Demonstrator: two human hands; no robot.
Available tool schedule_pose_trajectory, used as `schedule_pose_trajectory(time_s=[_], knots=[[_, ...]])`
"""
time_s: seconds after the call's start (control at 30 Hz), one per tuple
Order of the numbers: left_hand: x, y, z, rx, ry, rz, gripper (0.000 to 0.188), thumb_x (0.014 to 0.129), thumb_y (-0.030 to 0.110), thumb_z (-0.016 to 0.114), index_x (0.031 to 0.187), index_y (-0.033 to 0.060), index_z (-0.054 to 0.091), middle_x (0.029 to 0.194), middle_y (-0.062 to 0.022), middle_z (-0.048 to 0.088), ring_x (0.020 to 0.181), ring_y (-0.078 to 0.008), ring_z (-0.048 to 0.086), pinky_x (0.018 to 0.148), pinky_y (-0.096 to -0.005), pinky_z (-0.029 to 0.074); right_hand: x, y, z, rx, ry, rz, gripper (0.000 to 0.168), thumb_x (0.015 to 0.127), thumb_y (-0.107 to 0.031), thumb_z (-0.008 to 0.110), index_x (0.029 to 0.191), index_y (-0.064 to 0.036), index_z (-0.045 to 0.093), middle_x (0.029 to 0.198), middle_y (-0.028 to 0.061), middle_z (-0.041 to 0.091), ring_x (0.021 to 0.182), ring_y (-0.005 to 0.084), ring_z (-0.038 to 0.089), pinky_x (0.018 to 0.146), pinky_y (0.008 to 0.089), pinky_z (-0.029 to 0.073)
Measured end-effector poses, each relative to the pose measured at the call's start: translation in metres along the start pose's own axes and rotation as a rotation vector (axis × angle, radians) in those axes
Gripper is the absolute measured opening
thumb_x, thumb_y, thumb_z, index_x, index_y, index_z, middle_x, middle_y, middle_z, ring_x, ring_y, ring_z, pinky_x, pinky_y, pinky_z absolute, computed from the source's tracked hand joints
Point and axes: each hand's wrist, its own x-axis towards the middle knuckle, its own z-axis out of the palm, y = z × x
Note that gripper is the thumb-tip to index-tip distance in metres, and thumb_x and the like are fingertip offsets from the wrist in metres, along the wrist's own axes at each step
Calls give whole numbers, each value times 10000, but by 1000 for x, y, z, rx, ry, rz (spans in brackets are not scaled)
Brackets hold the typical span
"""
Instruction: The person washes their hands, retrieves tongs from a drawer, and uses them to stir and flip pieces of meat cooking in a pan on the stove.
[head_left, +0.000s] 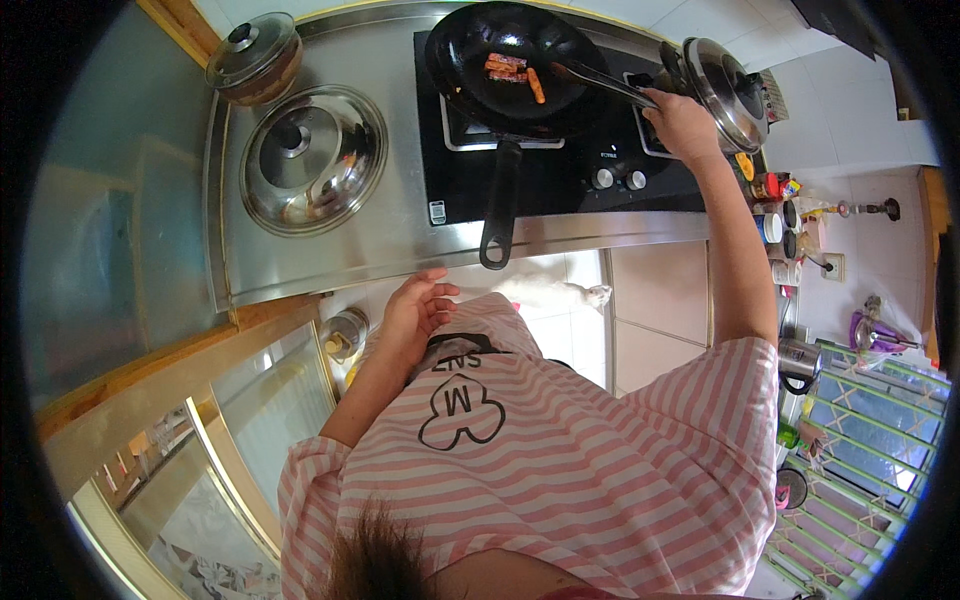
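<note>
My right hand grips the handle of a long cooking utensil, likely a spatula, whose far end reaches into a black wok. Several browned, sausage-like pieces of food lie in the wok, one of them apart from the others. The wok sits on a black gas cooktop, and its black handle juts over the counter's front edge. Below that edge, in front of my striped shirt, my left hand holds nothing, its fingers loosely bent and apart.
A domed metal lid with a glass centre lies on the steel counter, left of the cooktop. Behind it stands a lidded pot. Another lidded pot is beside my right hand. A white cat is on the floor below.
</note>
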Motion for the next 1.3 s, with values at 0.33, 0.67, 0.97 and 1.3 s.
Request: schedule_pose_trajectory(time_s=[0.33,0.67,0.97,1.3], knots=[[-1,3,-3,-18,7,7,316,922,244,469,1179,65,514,954,-103,627,750,-160,609,636,-253,494,-1,-53,25,-387,269,-373,346,808,-136,584,1149,-80,589,882,50,622,777,204,662,595,303,544],[-2,6,-7,-57,24,23,310,918,232,469,1175,65,515,951,-107,633,750,-164,613,638,-260,497,4,-50,11,25,47,-217,365,844,-163,596,1206,-122,602,905,102,668,828,268,660,711,364,526],[2,8,-5,-24,1,12,316,908,249,479,1167,75,524,950,-104,636,755,-164,614,639,-260,497,-3,-20,12,188,-27,23,311,870,-292,593,1150,-167,644,901,148,682,853,339,653,743,440,524],[5,7,-7,-15,-2,-4,322,914,252,472,1174,71,527,946,-92,634,755,-157,606,639,-256,491,-12,-37,5,189,-13,-13,331,868,-294,593,1178,-181,629,949,153,678,874,340,651,759,442,526]])
